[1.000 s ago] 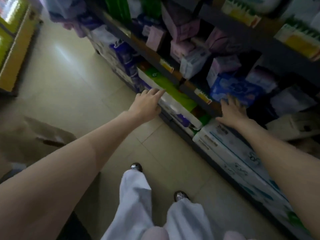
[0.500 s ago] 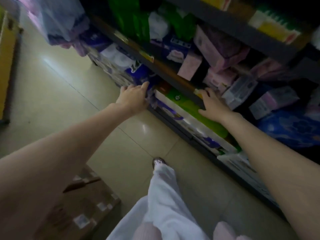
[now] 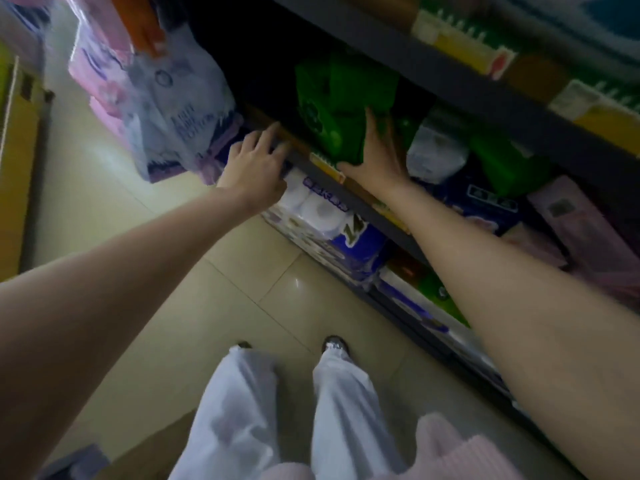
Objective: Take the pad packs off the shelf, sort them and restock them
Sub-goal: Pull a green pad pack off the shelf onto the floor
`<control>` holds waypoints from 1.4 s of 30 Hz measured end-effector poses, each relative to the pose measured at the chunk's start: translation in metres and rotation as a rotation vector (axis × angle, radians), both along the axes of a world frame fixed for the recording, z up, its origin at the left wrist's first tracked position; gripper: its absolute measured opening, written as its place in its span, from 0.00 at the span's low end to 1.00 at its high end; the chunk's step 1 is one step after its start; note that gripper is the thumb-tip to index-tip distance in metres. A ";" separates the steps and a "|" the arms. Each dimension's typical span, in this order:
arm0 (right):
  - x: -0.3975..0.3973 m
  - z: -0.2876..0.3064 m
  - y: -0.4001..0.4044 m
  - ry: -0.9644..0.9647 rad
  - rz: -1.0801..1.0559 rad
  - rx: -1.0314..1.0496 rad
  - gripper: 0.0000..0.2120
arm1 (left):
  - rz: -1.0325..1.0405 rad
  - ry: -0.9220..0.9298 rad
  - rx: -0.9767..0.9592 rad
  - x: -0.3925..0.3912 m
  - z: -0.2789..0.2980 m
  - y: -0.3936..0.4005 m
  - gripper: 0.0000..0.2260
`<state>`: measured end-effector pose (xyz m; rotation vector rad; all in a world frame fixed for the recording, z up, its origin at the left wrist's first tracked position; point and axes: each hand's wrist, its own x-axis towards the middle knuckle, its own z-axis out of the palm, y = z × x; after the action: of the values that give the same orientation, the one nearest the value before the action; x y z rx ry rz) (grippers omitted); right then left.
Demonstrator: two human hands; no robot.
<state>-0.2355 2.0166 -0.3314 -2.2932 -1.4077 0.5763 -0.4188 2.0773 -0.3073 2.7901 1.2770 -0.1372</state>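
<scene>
A green pack (image 3: pixel 341 102) stands on the dark middle shelf (image 3: pixel 374 216). My right hand (image 3: pixel 375 157) lies flat against its right side, fingers straight, thumb along the pack's lower edge. My left hand (image 3: pixel 254 162) rests on the shelf's front lip to the left of the pack, fingers loosely bent, holding nothing. To the right of the green pack sit a white pack (image 3: pixel 436 154), another green pack (image 3: pixel 502 164), a blue pack (image 3: pixel 485 206) and pink packs (image 3: pixel 575 230). The picture is blurred.
Large bags of pink and white packs (image 3: pixel 166 109) hang or stand at the shelf's left end. Tissue roll packs (image 3: pixel 332 223) fill the bottom shelf. Yellow and green boxes (image 3: pixel 478 50) line the upper shelf. My legs in white trousers (image 3: pixel 277 403) stand on the tiled floor (image 3: pixel 104 202).
I have shifted left along the shelf. My right hand moved from the pink packs' shelf edge onto the green pack; my left hand rose from the lower packs to the middle shelf's lip.
</scene>
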 end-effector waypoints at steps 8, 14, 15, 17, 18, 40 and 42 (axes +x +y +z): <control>-0.023 -0.019 0.123 0.310 -0.882 0.267 0.57 | -0.292 -0.052 -0.065 -0.028 -0.024 0.135 0.32; -0.038 -0.025 0.142 0.175 -1.111 0.314 0.53 | -0.577 -0.168 -0.093 -0.055 -0.025 0.199 0.31; -0.050 -0.024 0.140 0.161 -1.132 0.338 0.53 | -0.600 -0.185 -0.098 -0.057 -0.025 0.208 0.31; -0.074 -0.024 0.132 0.202 -1.174 0.470 0.55 | -0.642 -0.215 -0.097 -0.056 -0.022 0.219 0.32; -0.087 -0.024 0.125 0.248 -1.180 0.556 0.55 | -0.674 -0.233 -0.091 -0.054 -0.017 0.221 0.33; -0.158 0.086 -0.002 0.790 -0.456 0.263 0.31 | -0.663 0.352 -1.248 -0.030 0.056 0.194 0.67; -0.154 0.075 -0.003 0.918 -0.534 0.316 0.35 | -0.678 0.369 -1.158 -0.032 0.056 0.188 0.67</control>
<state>-0.3891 2.0135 -0.2567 -1.6604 -0.3917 0.9597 -0.4505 2.2653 -0.2512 1.9997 0.0438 -1.0528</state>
